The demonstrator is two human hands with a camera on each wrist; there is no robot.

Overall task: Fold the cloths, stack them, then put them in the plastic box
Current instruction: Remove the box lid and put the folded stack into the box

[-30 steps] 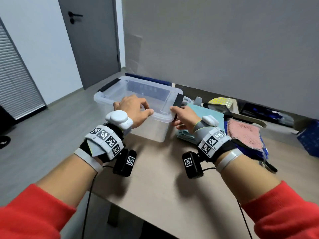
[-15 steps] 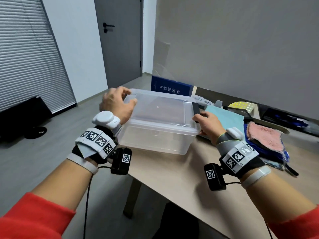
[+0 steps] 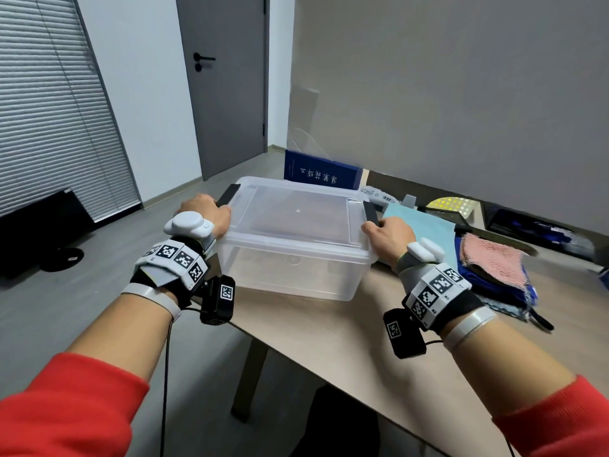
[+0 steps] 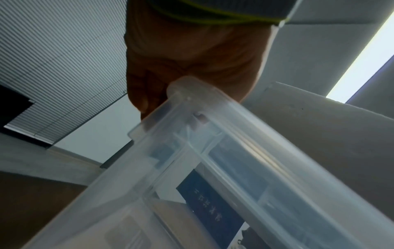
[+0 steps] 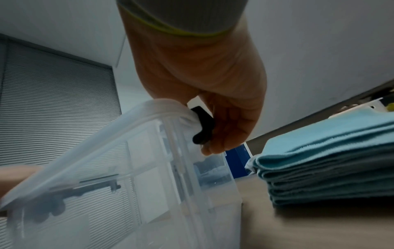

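A clear plastic box (image 3: 293,275) with its lid on stands at the table's left corner. My left hand (image 3: 206,214) curls over the lid's left end beside the black latch (image 3: 229,194); in the left wrist view the fingers (image 4: 140,101) hook the lid's rim (image 4: 234,134). My right hand (image 3: 387,234) grips the right black latch (image 3: 370,211), and its fingers (image 5: 224,134) wrap that latch (image 5: 202,128). A folded stack of teal cloths (image 3: 421,222) (image 5: 330,160) lies just right of the box. A pink cloth (image 3: 491,258) rests on blue cloths (image 3: 474,282) further right.
A dark blue book (image 3: 321,174) stands behind the box. A yellow dotted item (image 3: 451,204) and dark trays line the back wall. Bare table (image 3: 329,341) stretches in front of the box; its left edge and corner are beside my left wrist.
My left hand has moved from the box's near rim round to its left end. The right hand has stayed at the right latch. The box now sits square to me.
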